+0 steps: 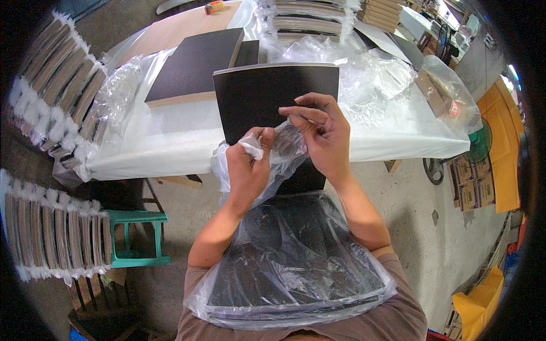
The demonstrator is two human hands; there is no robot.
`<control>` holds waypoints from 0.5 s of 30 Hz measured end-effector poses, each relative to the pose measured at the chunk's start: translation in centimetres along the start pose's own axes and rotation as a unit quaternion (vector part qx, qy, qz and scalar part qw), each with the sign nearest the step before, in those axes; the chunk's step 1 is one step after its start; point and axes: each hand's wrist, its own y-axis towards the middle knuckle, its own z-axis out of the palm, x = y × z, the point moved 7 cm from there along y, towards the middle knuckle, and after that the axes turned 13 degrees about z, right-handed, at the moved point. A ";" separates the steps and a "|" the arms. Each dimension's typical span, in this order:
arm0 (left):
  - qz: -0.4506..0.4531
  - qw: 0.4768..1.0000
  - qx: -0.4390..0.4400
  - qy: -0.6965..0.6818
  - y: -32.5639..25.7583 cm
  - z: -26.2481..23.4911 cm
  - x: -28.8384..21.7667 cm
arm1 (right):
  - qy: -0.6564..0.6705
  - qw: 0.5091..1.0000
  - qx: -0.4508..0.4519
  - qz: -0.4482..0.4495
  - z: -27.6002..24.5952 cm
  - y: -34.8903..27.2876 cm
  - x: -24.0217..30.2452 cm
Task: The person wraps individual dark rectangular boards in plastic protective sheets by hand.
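Crumpled clear plastic film (289,142) is bunched between my two hands. My left hand (250,165) is closed around it, with a white wad showing by the thumb. The thumb and fingers of my right hand (321,128) pinch its upper right edge, other fingers curled loosely. Just beyond my hands a black flat panel (273,91) stands upright at the table's near edge, partly hidden by them. Against my body lie black panels in a clear plastic bag (296,267). Whether the film in my hands belongs to this bag I cannot tell.
A stack of black-topped boards (196,62) lies on the white-covered table (153,153). Loose plastic (381,79) spreads to its right. Wrapped board stacks (62,233) stand at the left by a green stool (139,238). A fan (480,142) and cartons (472,179) are at right.
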 end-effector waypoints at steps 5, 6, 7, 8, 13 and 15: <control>0.056 0.998 0.007 0.012 0.2 0.0 -0.5 | 0.022 0.999 0.011 0.040 -0.1 0.0 -0.7; 0.043 0.999 0.001 -0.006 0.1 0.0 -0.6 | -0.001 0.999 -0.012 0.052 -0.6 0.0 -1.0; 0.029 0.999 -0.005 -0.024 -0.1 -0.1 -1.0 | -0.024 0.997 -0.036 0.063 -1.2 0.0 -1.3; 0.016 0.999 -0.011 -0.043 -0.2 -0.1 -1.1 | -0.047 0.994 -0.060 0.074 -1.7 0.0 -1.5; 0.087 0.995 -0.042 0.026 -0.3 -1.1 -1.8 | 0.081 0.991 0.066 0.078 0.5 -0.2 -0.3; 0.075 0.996 -0.051 0.011 -0.5 -1.3 -1.7 | 0.060 0.984 0.097 0.139 0.6 -0.5 -1.0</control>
